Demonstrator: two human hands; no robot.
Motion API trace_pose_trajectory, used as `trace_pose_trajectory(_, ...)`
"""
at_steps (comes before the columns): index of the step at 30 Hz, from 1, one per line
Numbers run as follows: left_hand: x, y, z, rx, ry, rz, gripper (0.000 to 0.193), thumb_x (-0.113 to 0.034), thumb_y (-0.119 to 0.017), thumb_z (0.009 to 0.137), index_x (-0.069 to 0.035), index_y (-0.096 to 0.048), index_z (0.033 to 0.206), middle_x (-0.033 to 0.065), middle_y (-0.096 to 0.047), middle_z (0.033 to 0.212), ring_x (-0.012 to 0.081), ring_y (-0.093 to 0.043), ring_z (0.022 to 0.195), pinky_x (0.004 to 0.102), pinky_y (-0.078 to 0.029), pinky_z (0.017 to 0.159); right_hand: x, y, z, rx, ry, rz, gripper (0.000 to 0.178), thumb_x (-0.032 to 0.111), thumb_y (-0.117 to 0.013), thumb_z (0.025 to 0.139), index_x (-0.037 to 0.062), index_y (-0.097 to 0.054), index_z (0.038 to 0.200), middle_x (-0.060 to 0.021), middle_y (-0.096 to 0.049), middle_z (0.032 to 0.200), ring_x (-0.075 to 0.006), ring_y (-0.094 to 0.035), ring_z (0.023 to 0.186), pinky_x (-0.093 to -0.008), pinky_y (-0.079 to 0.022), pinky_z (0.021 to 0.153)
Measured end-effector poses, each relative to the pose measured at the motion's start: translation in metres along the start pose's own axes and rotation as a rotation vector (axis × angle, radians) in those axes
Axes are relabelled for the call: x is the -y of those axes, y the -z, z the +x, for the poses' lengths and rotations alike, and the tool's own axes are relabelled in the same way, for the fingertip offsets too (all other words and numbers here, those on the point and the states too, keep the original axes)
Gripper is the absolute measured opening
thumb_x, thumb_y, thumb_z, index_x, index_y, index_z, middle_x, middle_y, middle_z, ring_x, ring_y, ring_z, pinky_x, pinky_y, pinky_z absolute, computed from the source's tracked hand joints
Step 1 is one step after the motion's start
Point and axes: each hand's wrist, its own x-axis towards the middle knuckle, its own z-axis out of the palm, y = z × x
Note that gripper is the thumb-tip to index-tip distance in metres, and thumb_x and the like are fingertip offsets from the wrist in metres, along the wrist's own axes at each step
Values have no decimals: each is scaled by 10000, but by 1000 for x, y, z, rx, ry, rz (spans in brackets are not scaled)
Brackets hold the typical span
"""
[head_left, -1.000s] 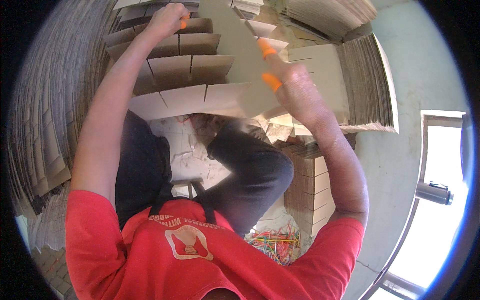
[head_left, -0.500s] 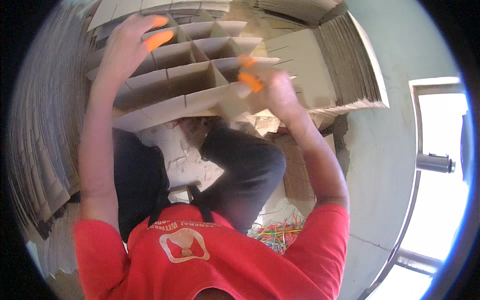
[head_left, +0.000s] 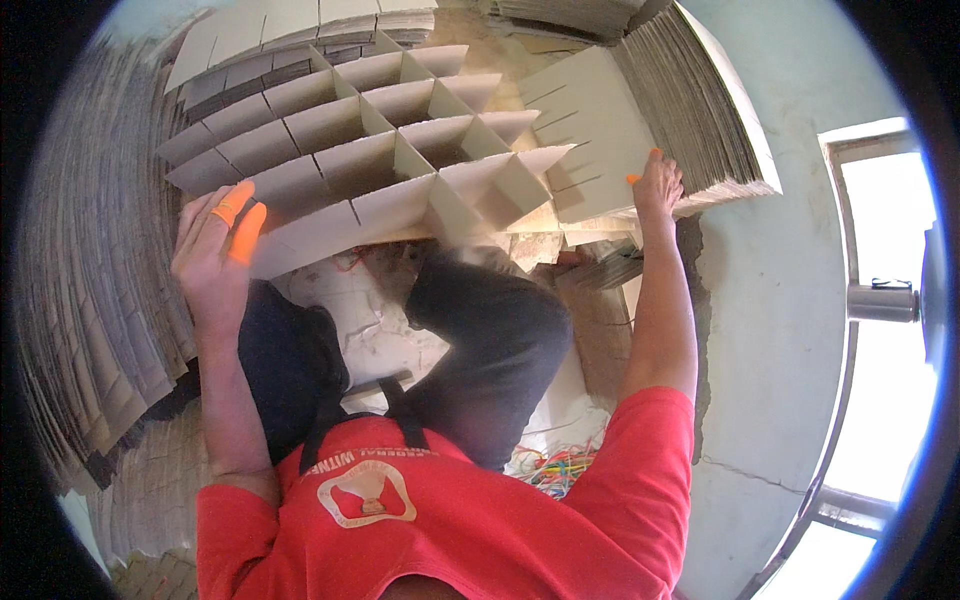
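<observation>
A half-built grid of interlocking cardboard dividers [head_left: 400, 135] lies in front of me, with long strips running sideways and cross strips slotted through them. My left hand [head_left: 212, 240] is at the grid's near left end, fingers apart, with orange finger covers on the thumb and a finger. At the right, my right hand [head_left: 657, 187] reaches over the near edge of a pile of slotted cardboard strips [head_left: 590, 130]. Its orange-covered fingertips are spread and rest by the strips; no strip is lifted in it.
A tall stack of cardboard sheets [head_left: 700, 105] stands beside the right-hand pile, against a pale wall [head_left: 760, 330]. More stacked cardboard [head_left: 90, 270] fills the left side. Slotted strips [head_left: 290, 25] lie beyond the grid. Coloured cords [head_left: 560, 468] lie by my right leg.
My right hand has left the grid's near right corner and moved right to the pile. My left hand has come back from the grid's far left to its near left end.
</observation>
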Motion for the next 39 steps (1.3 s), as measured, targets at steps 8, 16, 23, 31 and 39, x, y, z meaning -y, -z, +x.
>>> trace_pose_trajectory(8, 1, -4, -5, 10, 22, -78, 298, -33, -743, 810, -20, -703, 1105, 121, -698, 1083, 243, -634, 1028, 354, -499, 912, 5, 56, -3, -197, -126, 293, 349, 181, -652, 888, 98, -480, 1181, -229, -684, 883, -415, -666, 865, -492, -502, 739)
trace_pose_trajectory(16, 0, -16, -19, 247, -1, -89, 397, -111, -788, 759, -13, -677, 1127, 152, -684, 953, 307, -636, 903, 395, -513, 807, 69, 227, -43, -632, 533, 835, 585, 32, -693, 860, 112, -514, 1411, -95, -622, 1319, -145, -683, 918, -292, -564, 811)
trace_pose_trajectory(23, 16, -43, -35, 196, -64, -144, 222, -62, -724, 788, -12, -701, 1003, 143, -687, 855, 307, -646, 792, 419, -533, 694, 135, 279, -92, -81, 727, 1136, 562, 13, -740, 823, -12, -546, 1349, -86, -573, 1384, -91, -566, 1138, -267, -468, 991)
trace_pose_trajectory(31, 18, -51, -31, 194, -107, -109, 114, -78, -705, 804, -31, -703, 908, 156, -700, 808, 330, -674, 728, 420, -549, 725, 178, 258, -90, 42, 787, 1107, 564, -11, -725, 827, -14, -530, 1356, -91, -564, 1395, -107, -558, 1175, -296, -457, 1023)
trace_pose_trajectory(39, 22, -56, -27, 114, -138, -122, 75, -37, -632, 755, -35, -654, 827, 141, -647, 729, 303, -638, 711, 419, -514, 628, 194, 248, -83, 73, 754, 1045, 590, -21, -721, 823, -8, -512, 1375, -129, -556, 1393, -151, -546, 1229, -313, -449, 1046)
